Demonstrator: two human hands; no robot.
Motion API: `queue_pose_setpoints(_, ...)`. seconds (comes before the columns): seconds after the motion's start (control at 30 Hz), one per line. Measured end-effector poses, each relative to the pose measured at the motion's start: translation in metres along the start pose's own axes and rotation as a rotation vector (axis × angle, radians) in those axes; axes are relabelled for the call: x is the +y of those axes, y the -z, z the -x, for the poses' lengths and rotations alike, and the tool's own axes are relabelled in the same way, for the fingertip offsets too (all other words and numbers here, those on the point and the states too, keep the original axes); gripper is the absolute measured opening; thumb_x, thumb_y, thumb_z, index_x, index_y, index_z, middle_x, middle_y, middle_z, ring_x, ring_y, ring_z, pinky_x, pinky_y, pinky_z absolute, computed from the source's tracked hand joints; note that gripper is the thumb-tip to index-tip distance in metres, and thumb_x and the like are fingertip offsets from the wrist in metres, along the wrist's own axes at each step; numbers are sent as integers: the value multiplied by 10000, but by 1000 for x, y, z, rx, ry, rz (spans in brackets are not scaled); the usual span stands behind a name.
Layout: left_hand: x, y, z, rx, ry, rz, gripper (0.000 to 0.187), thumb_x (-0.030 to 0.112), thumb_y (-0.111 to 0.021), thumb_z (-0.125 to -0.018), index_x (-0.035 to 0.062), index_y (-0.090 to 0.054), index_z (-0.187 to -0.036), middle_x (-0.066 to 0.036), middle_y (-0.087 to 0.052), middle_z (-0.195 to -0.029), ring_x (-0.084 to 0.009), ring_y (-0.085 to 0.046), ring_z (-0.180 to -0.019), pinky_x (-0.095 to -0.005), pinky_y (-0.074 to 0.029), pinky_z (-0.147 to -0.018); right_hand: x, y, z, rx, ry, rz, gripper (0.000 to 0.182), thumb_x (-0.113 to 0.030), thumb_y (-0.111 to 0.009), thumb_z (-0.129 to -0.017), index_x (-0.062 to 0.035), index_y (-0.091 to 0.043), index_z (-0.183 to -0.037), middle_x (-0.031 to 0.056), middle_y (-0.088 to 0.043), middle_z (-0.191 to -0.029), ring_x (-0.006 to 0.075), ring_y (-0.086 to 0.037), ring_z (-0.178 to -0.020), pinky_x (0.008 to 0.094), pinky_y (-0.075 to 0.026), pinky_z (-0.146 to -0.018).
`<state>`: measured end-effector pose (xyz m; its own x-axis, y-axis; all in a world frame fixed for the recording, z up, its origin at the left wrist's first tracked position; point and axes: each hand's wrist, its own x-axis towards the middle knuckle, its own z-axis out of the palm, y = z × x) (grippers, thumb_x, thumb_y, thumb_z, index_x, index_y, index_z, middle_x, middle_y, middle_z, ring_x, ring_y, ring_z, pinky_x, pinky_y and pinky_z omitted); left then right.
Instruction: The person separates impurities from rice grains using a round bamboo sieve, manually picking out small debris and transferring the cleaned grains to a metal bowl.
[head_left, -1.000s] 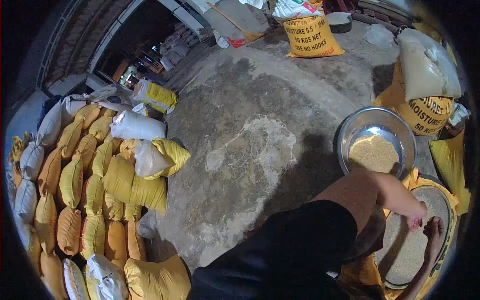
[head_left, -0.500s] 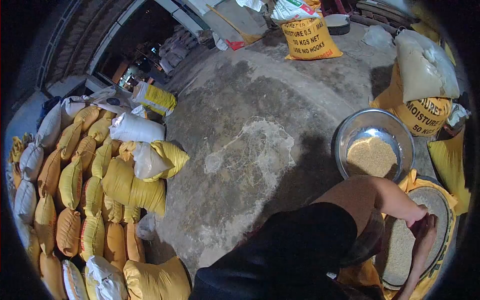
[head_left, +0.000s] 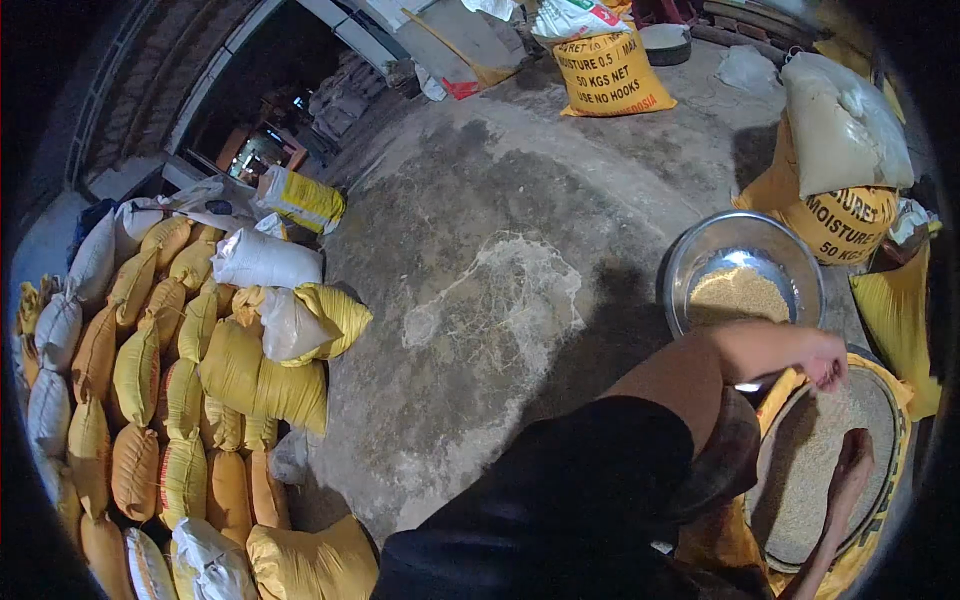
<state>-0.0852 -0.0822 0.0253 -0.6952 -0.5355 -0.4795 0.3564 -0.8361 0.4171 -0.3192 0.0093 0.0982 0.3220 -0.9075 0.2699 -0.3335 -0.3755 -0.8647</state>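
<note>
My left hand (head_left: 825,362) hovers over the upper edge of a round, dark-rimmed tray (head_left: 770,468), fingers curled in; whatever they hold, if anything, is too small to make out. Pale grain (head_left: 815,465) covers much of the tray's flat grey bottom. Lower down, my right hand (head_left: 853,462) is edge-on above the grain, its fingers stretched out and nothing visible in them. Yellow sack cloth (head_left: 905,400) surrounds the tray. Just above my left forearm stands a steel basin (head_left: 690,262) with golden grain (head_left: 740,297) inside, partly hidden by that arm.
Stacked full sacks (head_left: 135,370) fill the left side. A printed orange sack (head_left: 615,75) stands at the back, and another (head_left: 850,225) carries a whitish bag (head_left: 845,130) beside the basin. Concrete floor (head_left: 450,200) lies between. A broom (head_left: 490,73) leans at the back wall.
My hands were together over the tray and have parted. The left has moved up to the tray's upper edge, while the right stays low over the grain. The view has shifted slightly.
</note>
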Motion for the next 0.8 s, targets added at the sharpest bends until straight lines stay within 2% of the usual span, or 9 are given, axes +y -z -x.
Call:
queue_pose_setpoints(0.07, 11, 3, 34, 87, -185, -13, 138, 91, -526, -746, -31, -523, -682, -159, -509, -575, -296, -537, -542, -404, -473, -583, -26, 4, 2, -58, 49, 172, 42, 78, -481, -790, 37, -483, -789, 85, -429, -693, 114, -422, -674, 218, -391, -637)
queue_pose_setpoints(0.1, 18, 9, 51, 80, -171, 11, 131, 88, -533, -740, -31, -529, -684, -154, -512, -576, -289, -542, -553, -393, -478, -587, -39, 4, 3, -118, 99, 341, 37, 73, -483, -788, 37, -488, -787, 86, -435, -691, 114, -425, -677, 220, -396, -642)
queue_pose_setpoints(0.3, 9, 66, 116, 394, -349, 42, 101, 64, -536, -749, -17, -526, -689, -118, -542, -662, -243, -548, -555, -379, -490, -547, -37, 0, 11, -170, 96, 324, 32, 59, -509, -772, 30, -500, -783, 134, -491, -681, 185, -461, -637, 283, -405, -626)
queue_pose_setpoints(0.37, -7, 52, 146, 1032, -338, -373, 105, 55, -533, -756, -30, -564, -704, -171, -576, -810, -273, -594, -626, -376, -511, -504, -36, -3, 11, -175, 135, 283, 29, 54, -511, -775, 28, -499, -781, 145, -488, -677, 197, -465, -627, 292, -404, -620)
queue_pose_setpoints(0.47, -13, 97, 131, 1049, -164, -552, 89, 35, -530, -745, -39, -579, -736, -181, -576, -786, -276, -605, -645, -393, -522, -488, -31, -4, 10, -181, 88, 331, 34, 52, -517, -770, 26, -496, -774, 140, -484, -683, 187, -469, -638, 284, -405, -624)
queue_pose_setpoints(0.53, -17, 74, 136, 1139, -193, -530, 106, 37, -525, -744, -48, -583, -765, -193, -575, -785, -289, -603, -640, -414, -521, -492, 0, -4, 8, -145, 32, 67, 37, 48, -524, -764, 23, -497, -769, 144, -485, -686, 198, -472, -636, 290, -409, -625)
queue_pose_setpoints(0.6, -17, 48, 144, 1228, -221, -508, 129, 39, -521, -742, -58, -588, -794, -205, -575, -784, -302, -602, -636, -435, -520, -496, -35, -6, 9, -159, 90, 207, 32, 44, -523, -766, 21, -500, -770, 146, -486, -686, 205, -473, -633, 293, -410, -623)
queue_pose_setpoints(0.67, -14, 32, 148, 1146, 3, -920, 184, 58, -517, -744, -64, -594, -858, -197, -587, -790, -306, -603, -655, -440, -504, -485, -49, -7, 9, -172, 148, 348, 28, 40, -521, -767, 20, -503, -770, 148, -487, -685, 212, -474, -629, 296, -412, -620)
queue_pose_setpoints(0.8, -5, 20, 147, 1061, 115, -1310, 210, 65, -537, -728, -84, -593, -865, -214, -596, -814, -303, -610, -701, -407, -507, -558, -51, -7, 11, -175, 113, 352, 18, 37, -519, -767, 28, -504, -764, 154, -488, -672, 227, -480, -621, 309, -410, -608)
